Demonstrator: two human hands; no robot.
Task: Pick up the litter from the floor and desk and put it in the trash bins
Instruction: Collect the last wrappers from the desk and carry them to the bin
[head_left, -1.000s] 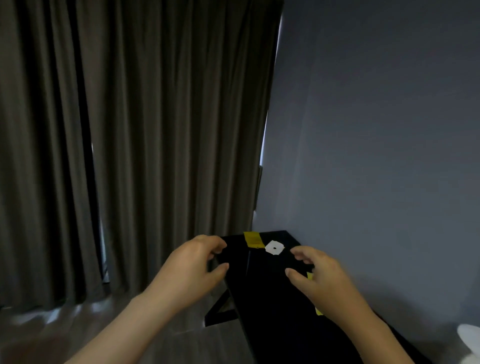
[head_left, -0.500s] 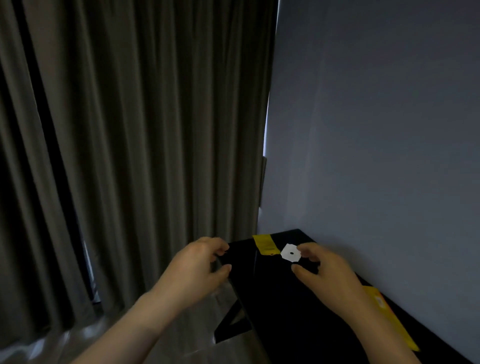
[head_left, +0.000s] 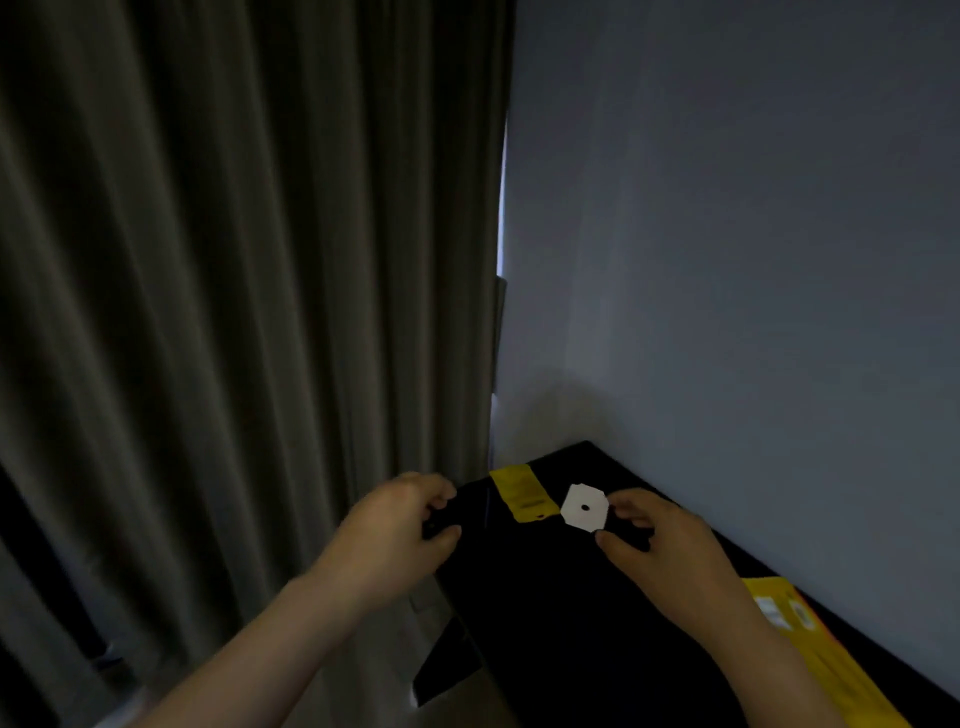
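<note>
Far L: curtain, in dark folds over half the view. Next, L hand at near-left corner of desk, fingers curled, thumb below. Too dim to tell whether gripping the corner or holding nothing. Much the same place as 1 s ago.

On desk, L to R: yellow strip at back edge, then white scrap w/ dark hole in middle, just beside strip, lying flat. R hand on scrap: forefinger and thumb curled to a narrow gap, pinching its right edge. Not lifted yet.

Changed in last sec: at 1 s ago R hand near scrap but apart from it, fingers wider. At 0.5 s just reaching its edge. Now touching above and below. Further R, yellow packet flat on desk along wall, partly hidden by R forearm, more of it showing than before.

For the task: first desk pick about secured, lift next. Thin flat paper on a hard top, so prob. needs a nail under the edge or a slide first. Strip and packet left on desk after that, so well short of done.

No bins in view. Nothing to say of contents, nor of where to carry scrap.
</note>
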